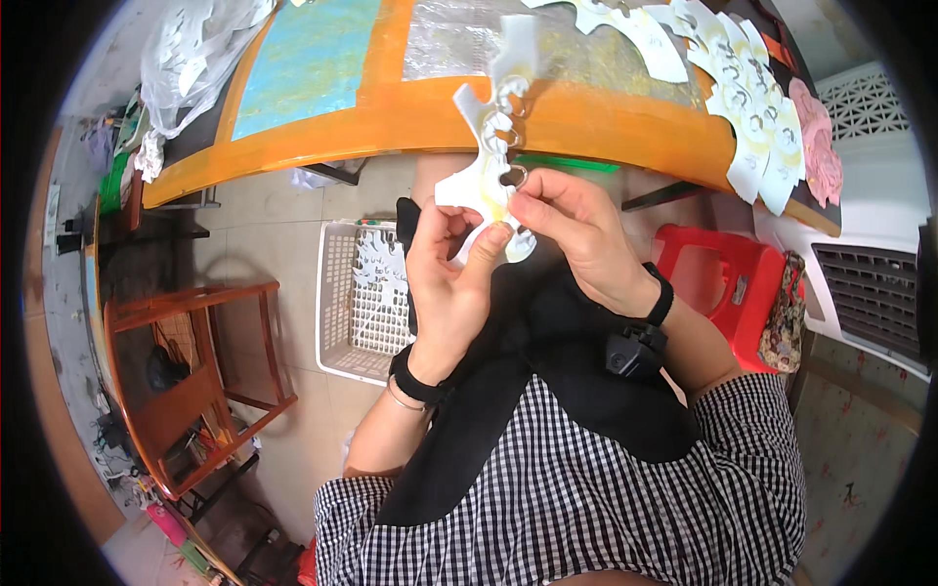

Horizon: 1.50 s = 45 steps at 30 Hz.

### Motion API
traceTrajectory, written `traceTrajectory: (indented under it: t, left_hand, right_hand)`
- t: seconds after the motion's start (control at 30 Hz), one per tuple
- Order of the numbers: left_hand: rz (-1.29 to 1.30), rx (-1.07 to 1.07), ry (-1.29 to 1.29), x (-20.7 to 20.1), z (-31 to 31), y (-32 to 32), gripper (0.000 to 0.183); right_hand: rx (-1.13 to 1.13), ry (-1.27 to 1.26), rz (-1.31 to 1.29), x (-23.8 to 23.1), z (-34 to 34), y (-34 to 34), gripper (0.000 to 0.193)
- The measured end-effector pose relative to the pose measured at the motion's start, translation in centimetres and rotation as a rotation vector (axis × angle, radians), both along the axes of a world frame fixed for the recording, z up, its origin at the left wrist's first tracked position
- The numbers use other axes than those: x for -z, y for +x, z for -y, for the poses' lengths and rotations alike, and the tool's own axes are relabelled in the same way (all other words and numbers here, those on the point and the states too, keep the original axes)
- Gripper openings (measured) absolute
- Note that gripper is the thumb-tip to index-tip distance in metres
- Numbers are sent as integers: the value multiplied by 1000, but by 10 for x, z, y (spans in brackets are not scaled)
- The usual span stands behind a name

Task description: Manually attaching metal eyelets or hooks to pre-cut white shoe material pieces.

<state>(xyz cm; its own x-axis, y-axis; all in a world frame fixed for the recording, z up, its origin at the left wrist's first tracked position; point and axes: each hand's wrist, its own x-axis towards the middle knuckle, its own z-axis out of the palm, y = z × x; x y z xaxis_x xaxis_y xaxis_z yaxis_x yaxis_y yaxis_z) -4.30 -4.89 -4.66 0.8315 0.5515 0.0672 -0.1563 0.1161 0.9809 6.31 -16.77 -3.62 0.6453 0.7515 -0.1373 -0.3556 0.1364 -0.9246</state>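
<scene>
Your left hand and right hand both pinch one white die-cut plastic strip above your lap, just short of the near edge of the orange table. The strip's long axis runs up and away from your fingers toward that edge. Left fingers are closed on its lower end; right thumb and forefinger are closed just above, beside a metal ring. Both hands are equally near. One white basket stands on the floor below your left hand; a stack of like strips, too overlapped to count, lies at the table's right edge.
</scene>
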Motion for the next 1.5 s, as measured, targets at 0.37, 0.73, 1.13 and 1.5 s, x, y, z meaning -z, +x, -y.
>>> traceTrajectory:
  t: [0.37,0.73,1.13,1.5]
  left_hand:
    - [-12,246,-73,16,-14,-8,31]
    - [-121,-29,-241,10,-2,3,14]
    - [-199,128,-478,10,-6,-8,20]
    - [-251,216,-281,18,-1,-24,21]
  right_hand:
    - [76,-34,305,12,-3,4,19]
    - [-48,-165,344,8,10,-1,18]
    - [-94,-255,821,14,22,-9,18]
    - [-119,-66,33,2,9,5,25]
